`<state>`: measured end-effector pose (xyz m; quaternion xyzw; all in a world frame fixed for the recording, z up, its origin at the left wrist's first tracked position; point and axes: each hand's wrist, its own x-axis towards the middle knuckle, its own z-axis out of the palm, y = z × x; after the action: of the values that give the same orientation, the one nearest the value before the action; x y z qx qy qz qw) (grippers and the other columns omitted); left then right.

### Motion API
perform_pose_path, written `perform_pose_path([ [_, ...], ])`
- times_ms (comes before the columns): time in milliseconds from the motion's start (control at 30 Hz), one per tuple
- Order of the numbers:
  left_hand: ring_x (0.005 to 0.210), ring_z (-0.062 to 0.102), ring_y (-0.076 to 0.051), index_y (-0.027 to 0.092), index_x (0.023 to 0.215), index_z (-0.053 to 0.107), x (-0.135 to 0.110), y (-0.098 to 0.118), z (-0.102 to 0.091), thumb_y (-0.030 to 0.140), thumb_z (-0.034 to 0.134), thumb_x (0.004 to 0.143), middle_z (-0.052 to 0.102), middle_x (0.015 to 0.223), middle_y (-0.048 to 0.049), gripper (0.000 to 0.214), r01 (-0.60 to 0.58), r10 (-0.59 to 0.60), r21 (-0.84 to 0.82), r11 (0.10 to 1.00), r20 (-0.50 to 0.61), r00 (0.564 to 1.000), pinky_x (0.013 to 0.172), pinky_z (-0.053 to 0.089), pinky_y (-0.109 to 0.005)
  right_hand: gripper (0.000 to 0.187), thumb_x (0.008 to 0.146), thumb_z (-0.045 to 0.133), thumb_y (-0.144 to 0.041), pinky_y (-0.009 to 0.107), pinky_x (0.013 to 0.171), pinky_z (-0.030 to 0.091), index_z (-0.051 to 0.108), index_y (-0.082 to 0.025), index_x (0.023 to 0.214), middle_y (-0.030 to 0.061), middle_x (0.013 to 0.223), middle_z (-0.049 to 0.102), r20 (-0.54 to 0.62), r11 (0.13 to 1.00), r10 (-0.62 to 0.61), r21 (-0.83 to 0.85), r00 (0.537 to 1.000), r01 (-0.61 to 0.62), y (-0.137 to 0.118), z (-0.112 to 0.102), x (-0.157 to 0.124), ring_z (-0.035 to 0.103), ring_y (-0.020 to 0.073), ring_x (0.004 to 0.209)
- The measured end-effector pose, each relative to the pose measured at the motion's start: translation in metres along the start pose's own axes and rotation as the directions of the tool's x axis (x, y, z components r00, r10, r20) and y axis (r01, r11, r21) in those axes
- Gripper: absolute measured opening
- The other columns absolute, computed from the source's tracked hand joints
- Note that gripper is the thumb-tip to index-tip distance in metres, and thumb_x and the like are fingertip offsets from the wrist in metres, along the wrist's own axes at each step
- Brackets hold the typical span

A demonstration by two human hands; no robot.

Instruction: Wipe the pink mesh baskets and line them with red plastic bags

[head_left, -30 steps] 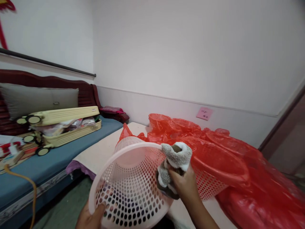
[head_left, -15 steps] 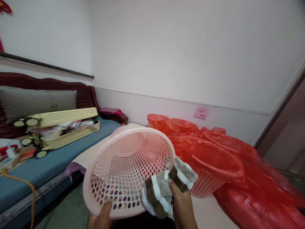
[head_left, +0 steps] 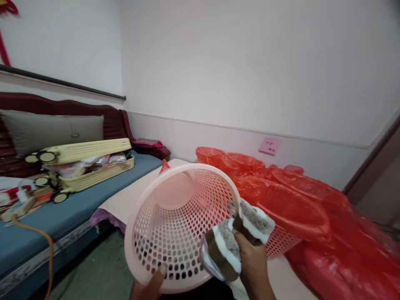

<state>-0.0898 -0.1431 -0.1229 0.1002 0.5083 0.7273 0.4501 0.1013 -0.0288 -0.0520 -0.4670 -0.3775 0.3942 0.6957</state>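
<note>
A pink perforated plastic basket [head_left: 175, 216] is held tilted, its opening facing me. My left hand [head_left: 150, 287] grips its lower rim, thumb on the inside; most of that hand is cut off by the frame's bottom edge. My right hand [head_left: 254, 268] is closed on a bunched brown, grey and white cloth [head_left: 233, 241], pressed against the basket's right rim and outer side. Just behind the cloth lies a red basket [head_left: 290, 216] wrapped in red plastic.
More red baskets in red plastic film [head_left: 328, 233] cover a low table [head_left: 131, 196] against the wall. To the left is a blue-cushioned wooden sofa [head_left: 62, 208] with an open yellow case [head_left: 84, 162], a grey pillow and an orange cable. A pink note [head_left: 268, 146] sticks to the wall.
The basket has turned so that its opening faces me more fully. My right hand with the cloth has slid from the basket's upper right side down to its lower right rim.
</note>
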Motion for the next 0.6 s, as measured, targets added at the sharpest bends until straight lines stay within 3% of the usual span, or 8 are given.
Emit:
perform_pose_path([
  [133, 0.124, 0.053, -0.035, 0.019, 0.122, 0.06, -0.005, 0.048, -0.027, 0.05, 0.077, 0.066, 0.068, 0.12, -0.0109, 0.066, -0.058, 0.044, 0.166, 0.984, 0.09, 0.995, 0.108, 0.038, -0.049, 0.048, 0.053, 0.08, -0.035, 0.043, 0.091, 0.05, 0.07, -0.012, 0.094, 0.0094, 0.09, 0.074, 0.037, 0.978, -0.18, -0.106, 0.983, 0.183, -0.019, -0.004, 0.004, 0.068, 0.0276, 0.088],
  [233, 0.126, 0.051, -0.034, 0.018, 0.12, 0.063, -0.007, 0.067, -0.032, 0.052, 0.076, 0.066, 0.069, 0.119, -0.0112, 0.065, -0.113, 0.077, 0.274, 0.955, 0.14, 0.987, 0.109, 0.037, -0.047, 0.041, 0.055, 0.078, -0.041, 0.04, 0.079, 0.053, 0.069, -0.014, 0.085, 0.0081, 0.08, 0.073, 0.059, 0.941, -0.261, -0.209, 0.964, 0.267, -0.034, -0.001, 0.002, 0.068, 0.0268, 0.078],
  [400, 0.122, 0.055, -0.035, 0.019, 0.121, 0.061, -0.004, 0.058, -0.03, 0.045, 0.071, 0.074, 0.067, 0.121, -0.0118, 0.055, 0.035, -0.03, 0.27, 0.962, -0.025, 0.999, 0.096, 0.05, -0.047, 0.038, 0.057, 0.076, -0.044, 0.039, 0.07, 0.052, 0.069, -0.015, 0.081, 0.0082, 0.074, 0.072, 0.137, 0.928, -0.224, -0.273, 0.965, 0.254, -0.047, 0.008, 0.003, 0.067, 0.0271, 0.072],
  [500, 0.122, 0.056, -0.032, 0.021, 0.127, 0.056, -0.004, 0.049, -0.024, 0.042, 0.063, 0.081, 0.063, 0.129, -0.0111, 0.051, 0.054, -0.041, 0.167, 0.985, -0.078, 0.996, 0.096, 0.049, -0.047, 0.041, 0.058, 0.075, -0.04, 0.041, 0.079, 0.052, 0.07, -0.013, 0.089, 0.0102, 0.084, 0.074, 0.147, 0.95, -0.192, -0.222, 0.97, 0.221, -0.042, 0.009, 0.004, 0.068, 0.0289, 0.082],
  [600, 0.116, 0.06, -0.03, 0.021, 0.132, 0.051, -0.006, 0.042, -0.016, 0.038, 0.056, 0.086, 0.065, 0.124, -0.0109, 0.049, 0.057, -0.049, 0.106, 0.993, -0.075, 0.996, 0.091, 0.053, -0.045, 0.055, 0.061, 0.075, -0.038, 0.043, 0.094, 0.047, 0.067, -0.013, 0.109, 0.011, 0.103, 0.072, 0.146, 0.982, -0.135, -0.114, 0.98, 0.152, -0.025, 0.005, -0.003, 0.065, 0.0288, 0.099],
])
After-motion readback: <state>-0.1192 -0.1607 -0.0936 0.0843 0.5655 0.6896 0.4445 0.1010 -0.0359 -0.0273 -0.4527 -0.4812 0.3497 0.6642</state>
